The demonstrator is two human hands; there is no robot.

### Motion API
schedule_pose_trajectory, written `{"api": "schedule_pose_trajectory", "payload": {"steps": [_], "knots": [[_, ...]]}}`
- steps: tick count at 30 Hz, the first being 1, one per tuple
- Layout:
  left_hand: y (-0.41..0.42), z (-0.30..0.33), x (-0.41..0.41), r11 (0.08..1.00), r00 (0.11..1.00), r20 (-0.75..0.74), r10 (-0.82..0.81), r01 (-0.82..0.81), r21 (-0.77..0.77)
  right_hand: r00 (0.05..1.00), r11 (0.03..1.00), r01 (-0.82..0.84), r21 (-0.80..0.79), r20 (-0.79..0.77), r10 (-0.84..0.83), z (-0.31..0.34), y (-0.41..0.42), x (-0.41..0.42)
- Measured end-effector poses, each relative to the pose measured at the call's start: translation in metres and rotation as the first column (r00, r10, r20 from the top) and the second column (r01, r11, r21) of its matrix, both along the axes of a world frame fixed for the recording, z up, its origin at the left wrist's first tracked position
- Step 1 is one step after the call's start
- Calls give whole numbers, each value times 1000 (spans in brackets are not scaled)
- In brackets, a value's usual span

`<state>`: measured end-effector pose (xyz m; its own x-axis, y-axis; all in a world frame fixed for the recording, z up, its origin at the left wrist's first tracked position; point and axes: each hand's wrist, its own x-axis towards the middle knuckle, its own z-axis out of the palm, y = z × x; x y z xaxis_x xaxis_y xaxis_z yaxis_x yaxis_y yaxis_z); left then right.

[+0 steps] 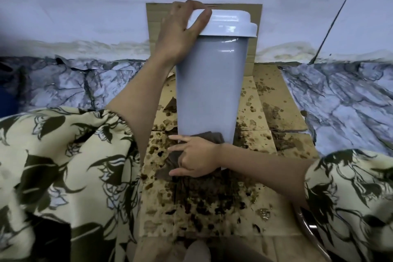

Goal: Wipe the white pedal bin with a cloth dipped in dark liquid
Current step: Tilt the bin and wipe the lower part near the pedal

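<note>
The white pedal bin (210, 83) stands upright on stained cardboard, its lid (229, 24) closed. My left hand (180, 34) grips the lid's left edge, thumb on top and fingers over the far rim. My right hand (195, 157) holds a dark brown wet cloth (212, 136) against the bin's lower front, near its base. The index finger and thumb stick out to the left while the other fingers curl round the cloth. The bin's base and pedal are hidden behind that hand and cloth.
Flattened cardboard (282, 110) spattered with dark liquid covers the marble-patterned floor (344, 102). A cardboard sheet (153, 25) leans on the white wall behind the bin. A metal bowl rim (308, 227) shows at the lower right. A thin black cable (338, 15) runs down the wall at right.
</note>
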<state>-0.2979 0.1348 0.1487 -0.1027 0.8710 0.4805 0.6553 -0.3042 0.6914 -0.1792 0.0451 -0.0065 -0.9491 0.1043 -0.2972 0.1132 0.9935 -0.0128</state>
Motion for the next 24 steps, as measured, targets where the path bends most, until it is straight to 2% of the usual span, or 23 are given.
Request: {"api": "schedule_pose_trajectory", "payload": {"steps": [1,3,5,6,8,10,11,12,13,14,15,16,17,19,21,24], "knots": [[0,1,0,1000,1000,2,-3,3,-1,1000,999,-23,22,14,23,2,2,-3],[1,1,-1,1000,1000,7,-10,10,-6,996,996,-40,75,-72,45,2,1,0],[1,1,-4,1000,1000,6,-18,18,-8,951,989,13,144,-308,32,-2,-6,13],[1,0,-6,1000,1000,5,-20,20,-6,879,986,76,146,-476,2,-6,-8,21],[1,0,-5,1000,1000,2,-18,18,-2,650,968,230,103,-756,-74,-15,-7,38],[2,0,-4,1000,1000,5,-13,13,-8,462,928,372,32,-873,-155,-16,-6,47],[2,1,-3,1000,1000,8,-9,9,-10,394,909,417,-31,-894,-212,-15,-7,48],[2,1,-2,1000,1000,12,-4,4,-8,368,900,427,-87,-892,-261,-13,-9,47],[2,1,-1,1000,1000,14,0,0,-3,428,909,402,-114,-854,-296,-12,-12,44],[2,0,0,1000,1000,15,3,-3,1,571,930,348,-114,-761,-307,-11,-13,40],[2,0,1,1000,1000,14,3,-3,5,743,953,284,-106,-604,-289,-11,-14,34],[1,-1,2,1000,1000,12,-1,1,8,863,969,230,-88,-442,-245,-11,-14,30],[1,-1,2,1000,1000,9,-6,6,9,922,981,185,-61,-335,-194,-11,-11,27],[1,1,0,1000,1000,2,-6,6,2,947,990,143,-9,-290,-139,-8,-5,26],[2,3,-2,1000,1000,0,2,-2,-14,924,985,163,52,-358,-134,-5,-2,32],[4,1,-5,1000,1000,10,0,0,-16,780,944,314,105,-595,-194,-8,4,55]]}}
